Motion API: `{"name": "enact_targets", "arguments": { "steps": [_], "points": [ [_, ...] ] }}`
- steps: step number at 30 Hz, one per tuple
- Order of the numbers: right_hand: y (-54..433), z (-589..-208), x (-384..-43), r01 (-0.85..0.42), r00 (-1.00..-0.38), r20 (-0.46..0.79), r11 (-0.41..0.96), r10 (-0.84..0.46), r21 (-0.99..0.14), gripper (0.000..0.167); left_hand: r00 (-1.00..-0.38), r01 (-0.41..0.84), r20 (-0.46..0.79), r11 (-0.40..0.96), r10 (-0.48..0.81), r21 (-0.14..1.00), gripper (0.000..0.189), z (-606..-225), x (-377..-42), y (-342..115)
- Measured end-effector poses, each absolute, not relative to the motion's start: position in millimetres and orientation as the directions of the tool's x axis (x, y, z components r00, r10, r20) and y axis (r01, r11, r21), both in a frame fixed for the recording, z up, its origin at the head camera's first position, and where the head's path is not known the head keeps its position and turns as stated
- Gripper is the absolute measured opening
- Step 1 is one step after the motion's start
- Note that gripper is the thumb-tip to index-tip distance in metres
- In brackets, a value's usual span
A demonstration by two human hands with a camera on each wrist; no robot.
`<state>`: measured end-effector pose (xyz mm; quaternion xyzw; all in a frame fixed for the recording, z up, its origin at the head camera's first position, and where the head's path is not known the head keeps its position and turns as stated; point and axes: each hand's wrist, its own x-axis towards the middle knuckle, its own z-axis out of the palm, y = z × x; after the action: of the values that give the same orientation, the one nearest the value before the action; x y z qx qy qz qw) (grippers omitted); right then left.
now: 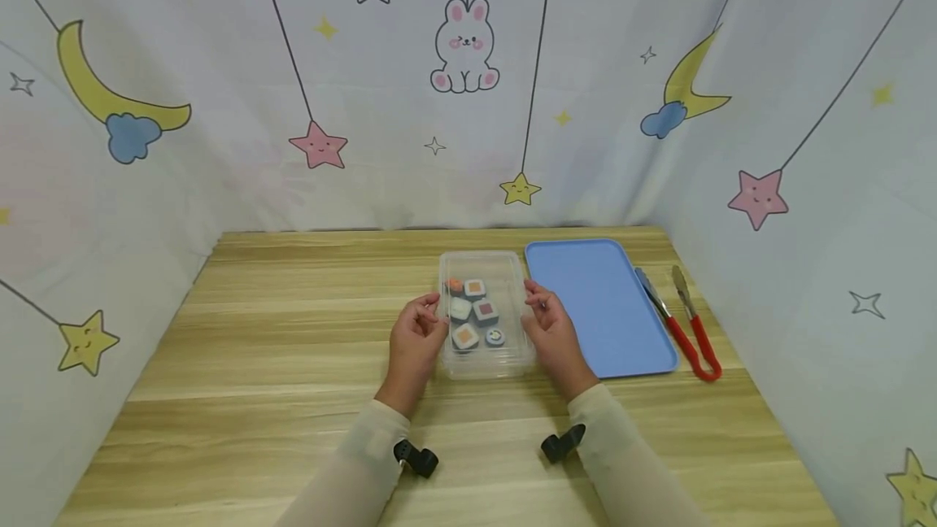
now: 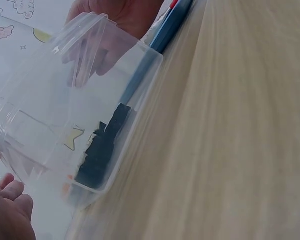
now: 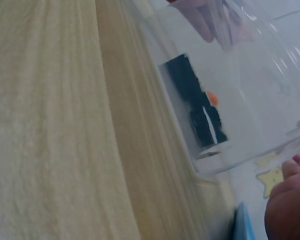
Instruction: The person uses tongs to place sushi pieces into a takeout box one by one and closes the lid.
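A clear plastic box [image 1: 489, 368] stands on the table with several sushi pieces [image 1: 485, 311] inside, seen through its clear lid [image 1: 489, 265]. Dark seaweed sides of the sushi [image 2: 102, 150] show through the wall in the left wrist view, and again as dark sushi [image 3: 195, 100] in the right wrist view. My left hand [image 1: 418, 340] pinches the lid's left edge between thumb and fingers. At the right edge, my right hand [image 1: 554, 336] grips the lid the same way. Whether the lid sits fully down on the rim I cannot tell.
A blue tray [image 1: 611, 307] lies flat just right of the box. Beyond it are tongs [image 1: 691, 332] with red handles, spread apart. The wooden table [image 1: 307, 307] meets a white patterned curtain [image 1: 395, 88] at the back and sides.
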<state>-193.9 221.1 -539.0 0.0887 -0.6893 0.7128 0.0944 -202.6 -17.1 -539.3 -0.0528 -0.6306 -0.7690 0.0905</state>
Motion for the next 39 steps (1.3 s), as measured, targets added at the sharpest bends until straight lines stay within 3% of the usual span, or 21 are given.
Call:
{"name": "enact_targets", "arguments": {
  "steps": [8,15,21,25,30,34,39],
  "points": [
    [221,-535,-191,-0.252,-0.968,0.253,0.023,0.012,-0.967,0.021,-0.979,0.203,0.201,-0.134,-0.030,0.970,0.016,-541,-204,-21],
    [222,-527,-184,-0.274,-0.952,0.304,0.327,0.044,-0.904,0.022,-0.983,0.168,0.170,-0.031,0.064,0.985,0.016,-538,-204,-29],
    [225,-518,-181,-0.288,-0.943,0.332,0.472,0.010,-0.833,0.022,-0.980,0.180,0.176,0.037,0.092,0.983,0.015,-535,-205,-31],
    [230,-514,-182,-0.318,-0.926,0.377,0.550,-0.006,-0.772,0.025,-0.975,0.216,0.202,0.191,0.091,0.958,0.028,-528,-205,-31],
    [226,-493,-191,-0.341,-0.929,0.343,0.677,-0.139,-0.652,0.046,-0.941,0.330,0.260,0.431,0.216,0.840,0.050,-504,-210,-25],
    [209,-482,-200,-0.325,-0.944,0.111,0.815,-0.311,-0.480,0.066,-0.886,0.441,0.214,0.607,0.410,0.661,0.062,-496,-217,-10],
    [195,-483,-202,-0.336,-0.922,-0.089,0.892,-0.378,-0.301,0.068,-0.840,0.523,0.099,0.746,0.534,0.411,0.069,-500,-222,-1]
  ]
}}
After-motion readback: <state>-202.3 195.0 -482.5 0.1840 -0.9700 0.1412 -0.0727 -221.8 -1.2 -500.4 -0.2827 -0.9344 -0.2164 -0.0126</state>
